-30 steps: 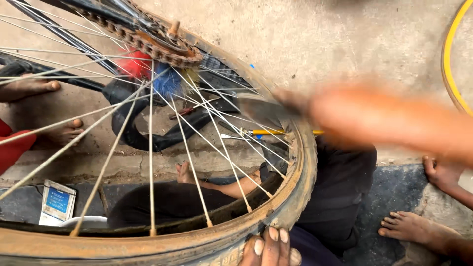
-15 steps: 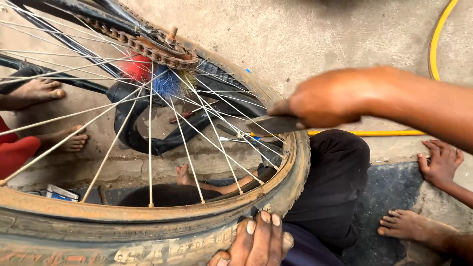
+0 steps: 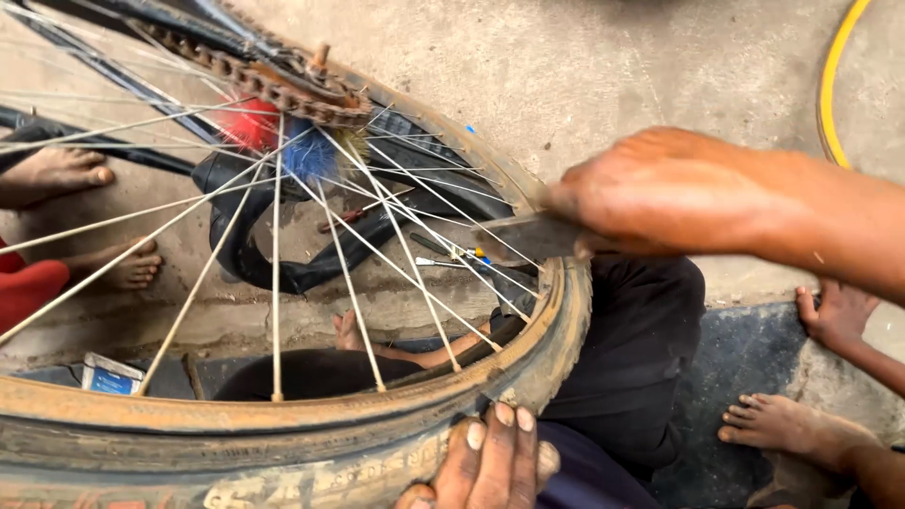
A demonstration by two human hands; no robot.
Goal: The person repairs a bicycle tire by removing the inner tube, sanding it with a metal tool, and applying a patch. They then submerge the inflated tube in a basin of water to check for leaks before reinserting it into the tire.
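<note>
At the near edge, the left hand's (image 3: 490, 462) fingers (image 3: 504, 443) lay pressed together over the tyre (image 3: 311, 462), palm cut off. Right of it, the right hand (image 3: 660, 193) closed on a flat metal lever (image 3: 528, 236) at the rim (image 3: 556, 292), tip hidden.

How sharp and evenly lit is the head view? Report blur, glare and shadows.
Head view: soft, even daylight, no glare, only faint shadows on the concrete; the right hand and the flat tool are slightly soft, while the spokes, tyre and left hand look sharp.
</note>
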